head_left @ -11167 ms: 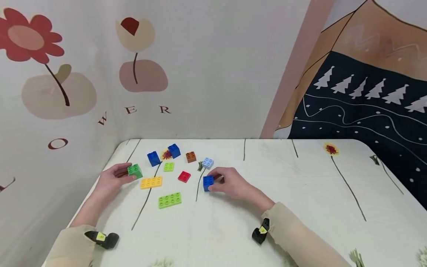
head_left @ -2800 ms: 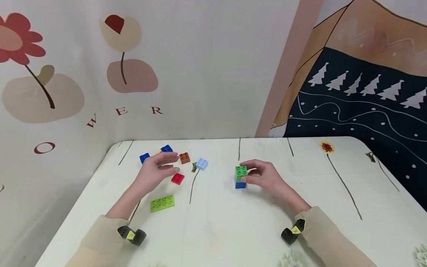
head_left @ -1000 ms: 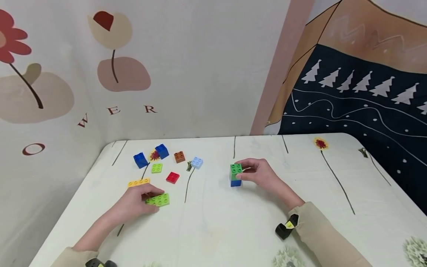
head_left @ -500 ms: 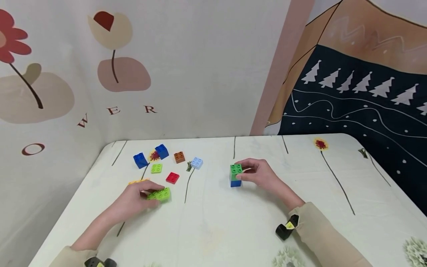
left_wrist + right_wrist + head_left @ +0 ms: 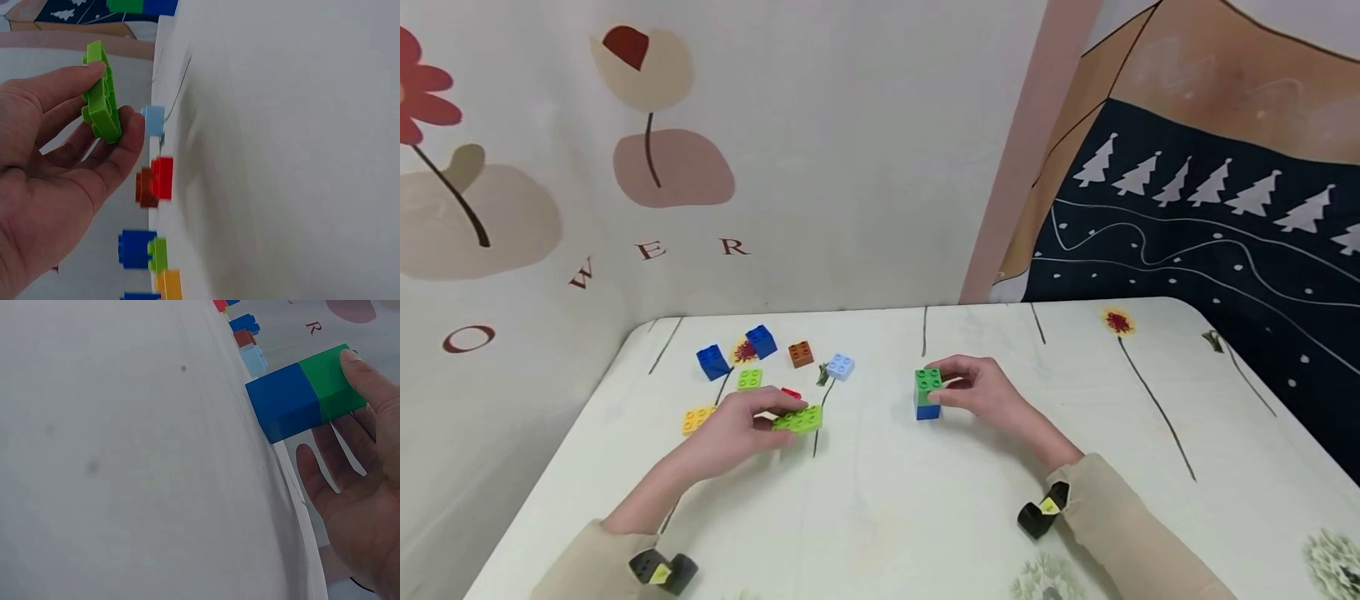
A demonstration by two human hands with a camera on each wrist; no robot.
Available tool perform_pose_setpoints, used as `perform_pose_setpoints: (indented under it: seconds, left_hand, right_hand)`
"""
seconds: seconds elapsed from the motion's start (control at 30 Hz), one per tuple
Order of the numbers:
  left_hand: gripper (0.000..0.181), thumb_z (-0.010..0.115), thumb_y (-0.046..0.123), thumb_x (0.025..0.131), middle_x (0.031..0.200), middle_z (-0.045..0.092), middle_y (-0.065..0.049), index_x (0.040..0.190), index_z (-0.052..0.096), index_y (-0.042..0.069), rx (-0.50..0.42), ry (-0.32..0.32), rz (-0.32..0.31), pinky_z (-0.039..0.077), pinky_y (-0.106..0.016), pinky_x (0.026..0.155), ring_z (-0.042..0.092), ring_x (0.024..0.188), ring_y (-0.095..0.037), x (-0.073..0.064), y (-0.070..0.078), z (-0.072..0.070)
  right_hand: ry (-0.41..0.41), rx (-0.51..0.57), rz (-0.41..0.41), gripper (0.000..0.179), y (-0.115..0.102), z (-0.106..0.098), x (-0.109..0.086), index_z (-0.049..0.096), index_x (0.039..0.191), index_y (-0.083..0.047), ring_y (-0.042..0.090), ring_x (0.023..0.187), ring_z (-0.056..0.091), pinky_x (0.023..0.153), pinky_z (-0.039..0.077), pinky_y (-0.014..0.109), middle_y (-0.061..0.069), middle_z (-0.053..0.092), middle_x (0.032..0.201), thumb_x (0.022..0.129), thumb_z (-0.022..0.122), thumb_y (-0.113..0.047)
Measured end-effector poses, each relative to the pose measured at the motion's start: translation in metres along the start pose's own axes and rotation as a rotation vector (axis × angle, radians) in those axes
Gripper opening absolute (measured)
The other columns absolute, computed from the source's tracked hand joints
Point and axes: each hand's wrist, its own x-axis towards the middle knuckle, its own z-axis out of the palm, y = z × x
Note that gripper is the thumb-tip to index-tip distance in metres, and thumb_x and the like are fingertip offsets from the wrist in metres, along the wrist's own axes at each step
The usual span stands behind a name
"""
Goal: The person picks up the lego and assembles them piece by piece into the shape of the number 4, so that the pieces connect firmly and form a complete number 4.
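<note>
My left hand [image 5: 737, 429] pinches a flat lime-green building brick [image 5: 801, 419] between thumb and fingers; in the left wrist view this brick [image 5: 100, 94] is held clear of the table, with a shadow below. To the right, my right hand [image 5: 981, 387] holds a green brick [image 5: 928, 382] stacked on a blue brick [image 5: 927, 412]. The thumb lies on the green brick [image 5: 334, 381] in the right wrist view, with the blue brick [image 5: 284, 403] joined beneath it. A red brick [image 5: 791, 392] sits just behind the lime-green one, partly hidden by it.
On the white patterned tablecloth [image 5: 865, 500] lie a yellow brick [image 5: 697, 420], a small lime brick [image 5: 749, 379], two blue bricks [image 5: 712, 362], a brown brick [image 5: 801, 354] and a light-blue brick [image 5: 840, 367]. A fabric wall [image 5: 850, 167] rises behind the table.
Earlier the green brick was placed on the blue one at the right. My left hand then took the flat lime-green brick, lifted it and moved it rightward. The right hand stays nearly still.
</note>
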Motion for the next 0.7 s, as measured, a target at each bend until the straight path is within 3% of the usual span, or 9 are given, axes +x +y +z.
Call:
perform_pose_setpoints:
  seconds: [0.3,0.7]
  left_hand:
    - [0.038,0.081,0.010,0.089,0.120,0.068,0.000,0.126,0.073,0.014,0.050,0.028,0.040,0.055,-0.026,0.085,0.063,0.109,-0.021,0.027,0.019,0.022]
    - [0.038,0.081,0.008,0.089,0.122,0.068,0.001,0.125,0.074,0.014,-0.091,0.092,0.055,0.057,-0.031,0.089,0.063,0.110,-0.020,0.061,0.046,0.050]
  right_hand:
    - [-0.008,-0.001,-0.026,0.039,0.000,-0.001,0.003,0.070,0.126,-0.001,0.026,0.099,0.069,0.085,0.058,0.033,0.011,0.071,0.113,0.090,0.080,-0.011]
    - [-0.021,-0.014,-0.021,0.039,-0.002,-0.002,0.004,0.070,0.124,0.000,0.025,0.095,0.067,0.083,0.057,0.029,0.011,0.071,0.110,0.088,0.082,-0.008]
